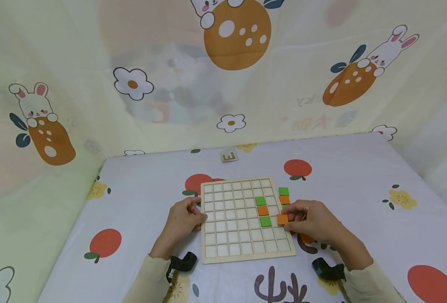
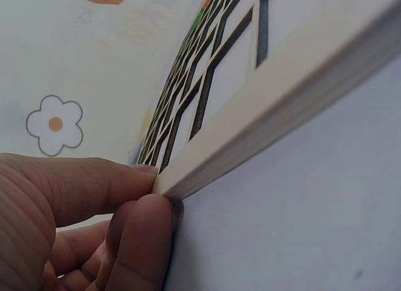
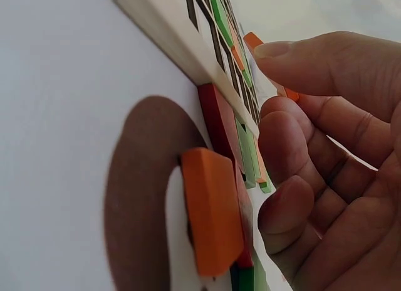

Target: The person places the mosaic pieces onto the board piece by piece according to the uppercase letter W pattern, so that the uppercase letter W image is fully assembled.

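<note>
A wooden grid board with pale square cells lies flat on the cloth. Two green tiles, an upper one and a lower one, sit in its right part with an orange tile between them. My left hand grips the board's left edge, thumb and index finger against the frame. Between thumb and fingers, my right hand pinches another orange tile above the board's right side. Fingers partly hide that tile in the right wrist view.
Loose tiles lie along the board's right edge: green, orange and red, some covered by my right hand. Nearer stands an orange tile. A small patterned card lies behind the board, before the printed curtain.
</note>
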A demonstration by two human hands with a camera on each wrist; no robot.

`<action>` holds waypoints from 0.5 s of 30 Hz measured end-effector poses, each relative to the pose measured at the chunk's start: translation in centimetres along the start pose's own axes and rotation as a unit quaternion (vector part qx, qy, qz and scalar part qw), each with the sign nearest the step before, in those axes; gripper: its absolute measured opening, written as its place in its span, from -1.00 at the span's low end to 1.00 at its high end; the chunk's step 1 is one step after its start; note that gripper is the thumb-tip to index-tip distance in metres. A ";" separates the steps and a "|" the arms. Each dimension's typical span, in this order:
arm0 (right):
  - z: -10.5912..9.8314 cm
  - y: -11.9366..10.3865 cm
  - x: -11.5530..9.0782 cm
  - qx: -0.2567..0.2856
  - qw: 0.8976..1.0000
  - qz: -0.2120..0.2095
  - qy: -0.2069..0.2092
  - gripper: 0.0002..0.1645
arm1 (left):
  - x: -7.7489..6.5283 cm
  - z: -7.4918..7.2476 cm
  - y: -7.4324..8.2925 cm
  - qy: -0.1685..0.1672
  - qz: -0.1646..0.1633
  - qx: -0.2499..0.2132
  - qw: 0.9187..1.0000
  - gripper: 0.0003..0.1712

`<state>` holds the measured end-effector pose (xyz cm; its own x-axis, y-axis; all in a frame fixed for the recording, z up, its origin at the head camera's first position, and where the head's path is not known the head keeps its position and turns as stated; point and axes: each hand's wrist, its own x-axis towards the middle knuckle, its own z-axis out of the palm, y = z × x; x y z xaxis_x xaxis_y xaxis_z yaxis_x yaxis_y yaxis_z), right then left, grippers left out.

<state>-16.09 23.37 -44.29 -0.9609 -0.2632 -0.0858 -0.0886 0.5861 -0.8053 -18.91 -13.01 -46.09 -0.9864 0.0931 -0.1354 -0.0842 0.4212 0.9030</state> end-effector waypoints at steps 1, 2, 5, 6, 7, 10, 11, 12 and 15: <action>0.0 0.0 0.0 0.002 1.000 -0.004 -0.001 -0.65 | 0.0 0.0 0.0 0.000 0.000 0.000 1.000 -0.38; 0.0 0.0 0.0 0.003 1.000 -0.008 -0.002 -0.65 | 0.0 0.0 0.0 0.000 -0.001 0.000 1.000 -0.38; 0.0 -0.1 0.0 0.005 1.000 -0.011 -0.004 -0.65 | 0.0 0.0 0.0 -0.002 0.002 0.002 1.000 -0.38; 0.1 -0.1 0.0 0.005 1.000 -0.009 -0.004 -0.65 | 0.0 0.0 0.0 -0.003 0.001 0.002 1.000 -0.37; 0.1 -0.1 -0.1 0.003 1.000 -0.010 -0.004 -0.64 | 0.0 0.0 0.0 -0.003 0.001 0.002 1.000 -0.37; 0.2 -0.3 -0.1 -0.001 1.000 -0.010 -0.003 -0.64 | 0.1 -0.1 -0.1 -0.002 -0.002 0.001 1.000 -0.37; 0.2 -0.3 -0.1 -0.001 1.000 -0.011 -0.003 -0.64 | 0.1 -0.1 -0.1 -0.002 -0.005 0.000 1.000 -0.37; 0.2 -0.4 0.0 0.000 1.000 -0.013 -0.004 -0.64 | 0.1 -0.1 -0.1 -0.001 -0.004 0.001 1.000 -0.37; 0.4 -0.5 0.0 0.006 1.000 -0.025 -0.007 -0.65 | 0.2 -0.1 -0.2 -0.001 -0.004 0.002 1.000 -0.36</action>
<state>-16.00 22.78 -44.07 -0.9516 -0.3027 -0.0528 -0.1336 0.5624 -0.8160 -19.08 -13.12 -46.24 -0.9856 0.0914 -0.1424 -0.0906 0.4255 0.9004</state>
